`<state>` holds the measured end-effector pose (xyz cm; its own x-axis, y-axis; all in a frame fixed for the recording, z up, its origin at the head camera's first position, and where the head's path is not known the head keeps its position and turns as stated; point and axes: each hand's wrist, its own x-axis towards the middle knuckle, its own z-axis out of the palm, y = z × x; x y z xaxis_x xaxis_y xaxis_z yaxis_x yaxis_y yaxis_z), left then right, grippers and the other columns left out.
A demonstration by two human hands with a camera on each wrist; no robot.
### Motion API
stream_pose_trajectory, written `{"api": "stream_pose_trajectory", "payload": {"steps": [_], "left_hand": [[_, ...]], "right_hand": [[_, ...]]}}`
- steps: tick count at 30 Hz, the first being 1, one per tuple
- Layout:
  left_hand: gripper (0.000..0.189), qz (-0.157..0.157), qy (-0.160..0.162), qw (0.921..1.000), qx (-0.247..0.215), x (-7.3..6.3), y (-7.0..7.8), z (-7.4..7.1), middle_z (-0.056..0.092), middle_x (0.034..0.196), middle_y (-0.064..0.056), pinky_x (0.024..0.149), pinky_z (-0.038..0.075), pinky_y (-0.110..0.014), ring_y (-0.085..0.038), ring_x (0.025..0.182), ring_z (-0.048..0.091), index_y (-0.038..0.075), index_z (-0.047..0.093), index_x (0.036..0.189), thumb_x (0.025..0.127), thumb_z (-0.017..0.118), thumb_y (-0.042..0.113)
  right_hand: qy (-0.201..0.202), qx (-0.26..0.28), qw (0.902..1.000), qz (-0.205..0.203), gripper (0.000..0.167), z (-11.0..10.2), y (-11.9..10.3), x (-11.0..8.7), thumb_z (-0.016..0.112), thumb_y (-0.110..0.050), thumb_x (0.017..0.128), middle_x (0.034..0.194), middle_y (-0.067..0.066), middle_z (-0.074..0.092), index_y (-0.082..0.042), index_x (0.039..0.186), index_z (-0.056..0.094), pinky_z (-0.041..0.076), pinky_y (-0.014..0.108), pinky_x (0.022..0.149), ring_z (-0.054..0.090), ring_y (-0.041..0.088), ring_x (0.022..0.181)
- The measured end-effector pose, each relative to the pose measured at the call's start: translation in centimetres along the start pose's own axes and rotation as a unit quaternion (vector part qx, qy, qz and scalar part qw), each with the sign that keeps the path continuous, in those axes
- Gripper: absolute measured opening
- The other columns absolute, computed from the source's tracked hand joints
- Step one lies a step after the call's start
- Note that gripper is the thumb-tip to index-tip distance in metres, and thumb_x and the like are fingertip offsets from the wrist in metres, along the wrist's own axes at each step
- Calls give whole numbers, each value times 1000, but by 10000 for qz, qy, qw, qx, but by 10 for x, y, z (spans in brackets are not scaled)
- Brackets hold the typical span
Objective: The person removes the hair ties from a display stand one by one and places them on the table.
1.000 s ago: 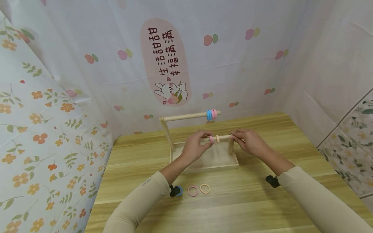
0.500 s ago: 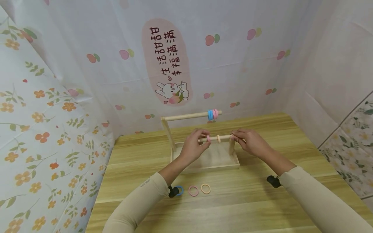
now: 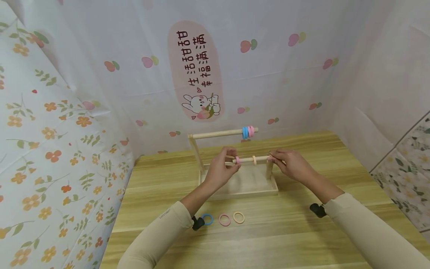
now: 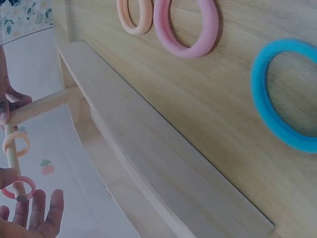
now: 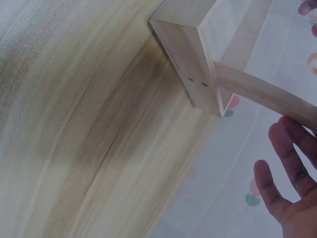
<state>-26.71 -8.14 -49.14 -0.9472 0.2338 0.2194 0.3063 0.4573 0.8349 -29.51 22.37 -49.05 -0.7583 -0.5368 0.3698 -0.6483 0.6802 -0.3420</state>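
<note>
My left hand [image 3: 220, 170] pinches a pink ring [image 3: 237, 160] between thumb and fingers, at the free left end of the lower rod [image 3: 246, 160] of a wooden stand. The rod passes through this ring. Farther right on the same rod hangs a peach ring [image 3: 254, 160], untouched. My right hand [image 3: 291, 162] grips the stand where the rod meets the top of the short post [image 3: 269, 171]; in the right wrist view some of its fingers [image 5: 282, 141] spread below the post. On the upper rod [image 3: 215, 134], blue rings [image 3: 245, 132] and pink rings [image 3: 251, 131] sit near the right end.
The stand's shallow tray base [image 3: 243, 194] rests on the wooden table [image 3: 161, 183]. In front of it lie a blue ring [image 4: 258, 84], a pink ring [image 4: 210, 29] and a peach ring [image 4: 145, 17]. A printed curtain [image 3: 268, 82] hangs behind.
My left hand has moved left along the lower rod, bringing the pink ring to the free end. The peach ring and my right hand keep their places on the stand.
</note>
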Motion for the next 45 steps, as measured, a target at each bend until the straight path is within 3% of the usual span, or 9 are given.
{"api": "stream_pose_trajectory", "payload": {"steps": [6, 24, 35, 45], "left_hand": [[41, 29, 18, 9999, -164, -4, -2, -5, 73, 131, -14, 88, 68, -27, -32, 115, 78, 2, 62, 137, 101, 81, 7], [23, 183, 366, 9991, -54, -10, -8, -13, 76, 129, -10, 88, 68, -29, -26, 116, 80, 7, 70, 128, 108, 75, 19], [31, 135, 528, 9985, 88, -14, -11, -21, 77, 132, -8, 88, 69, -35, -28, 115, 79, 9, 75, 132, 110, 74, 30], [15, 151, 745, 9970, 161, -14, -14, -25, 78, 126, -6, 84, 69, -31, -23, 113, 80, 12, 77, 117, 107, 78, 22]], "right_hand": [[32, -38, 10000, -20, 30, 0, 0, -1, 77, -3, 102, 126, 29, 78, 10, 129, 77, 66, 59, 88, 79, 49, 109], [74, -89, 9999, -102, 30, 1, -1, -1, 79, -2, 100, 124, 30, 79, 11, 127, 78, 67, 58, 85, 80, 47, 106], [92, -88, 9998, -123, 30, 0, 0, 0, 79, -2, 100, 124, 29, 79, 11, 128, 77, 67, 55, 83, 80, 45, 104], [74, -117, 9998, -123, 30, 1, -1, 0, 80, -3, 100, 125, 29, 79, 10, 127, 78, 67, 58, 86, 80, 47, 108]]}}
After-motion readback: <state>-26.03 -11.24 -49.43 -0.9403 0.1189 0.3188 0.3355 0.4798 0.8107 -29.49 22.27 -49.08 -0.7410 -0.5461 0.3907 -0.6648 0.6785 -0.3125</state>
